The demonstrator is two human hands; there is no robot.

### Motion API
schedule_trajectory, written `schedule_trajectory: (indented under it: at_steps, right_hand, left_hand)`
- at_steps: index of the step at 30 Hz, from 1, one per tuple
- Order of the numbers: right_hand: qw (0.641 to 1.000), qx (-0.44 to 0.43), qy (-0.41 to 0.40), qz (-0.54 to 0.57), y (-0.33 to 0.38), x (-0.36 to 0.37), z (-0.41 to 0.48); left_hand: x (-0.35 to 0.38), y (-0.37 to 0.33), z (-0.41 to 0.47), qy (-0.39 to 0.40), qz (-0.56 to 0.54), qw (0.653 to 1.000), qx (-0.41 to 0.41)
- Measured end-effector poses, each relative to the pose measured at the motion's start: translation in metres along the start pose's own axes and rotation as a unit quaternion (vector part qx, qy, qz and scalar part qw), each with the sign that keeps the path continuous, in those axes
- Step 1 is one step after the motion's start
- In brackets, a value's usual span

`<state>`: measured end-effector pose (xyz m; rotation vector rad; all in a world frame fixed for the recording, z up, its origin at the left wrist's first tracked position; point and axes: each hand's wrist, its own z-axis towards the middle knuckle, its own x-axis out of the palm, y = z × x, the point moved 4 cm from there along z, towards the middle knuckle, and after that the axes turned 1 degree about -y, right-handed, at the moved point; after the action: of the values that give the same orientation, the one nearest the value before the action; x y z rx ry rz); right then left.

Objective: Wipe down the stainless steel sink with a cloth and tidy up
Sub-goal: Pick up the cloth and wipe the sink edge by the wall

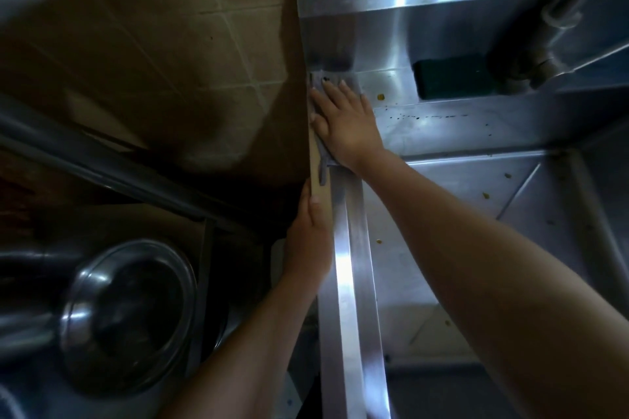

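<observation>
The stainless steel sink fills the right half of the head view, with its basin at the right and a flat ledge at the back. My right hand lies flat with straight fingers on a grey cloth, pressing it onto the back left corner of the ledge. A strip of the cloth hangs over the left rim below my wrist. My left hand grips the sink's left outer edge, thumb on top. Small food crumbs and dark specks dot the ledge and the basin wall.
A dark green sponge lies on the back ledge beside the tap pipe. A tiled wall runs along the left of the sink. Low at the left sits a metal bowl on a dark shelf.
</observation>
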<state>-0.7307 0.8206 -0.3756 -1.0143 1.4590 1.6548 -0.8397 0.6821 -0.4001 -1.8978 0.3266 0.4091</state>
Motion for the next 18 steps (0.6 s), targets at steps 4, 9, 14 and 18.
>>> schedule_trajectory:
  at_steps: [4,9,14,18]
  right_hand:
    - [0.998,0.025,-0.024,0.048,0.0,-0.003,-0.022]
    - [0.987,0.064,-0.047,0.137,0.008,-0.007,-0.064]
    - [0.961,0.12,-0.075,0.238,0.015,-0.013,-0.102]
    - [0.908,0.21,-0.069,0.356,0.009,-0.021,-0.113]
  left_hand:
    - [-0.001,0.001,0.002,-0.01,-0.021,1.0,0.0]
    - [0.003,0.005,0.006,-0.022,-0.039,0.999,-0.009]
    - [0.003,0.005,0.011,-0.006,-0.023,0.999,-0.032]
    - [0.0,0.002,0.013,0.035,-0.004,0.999,-0.038]
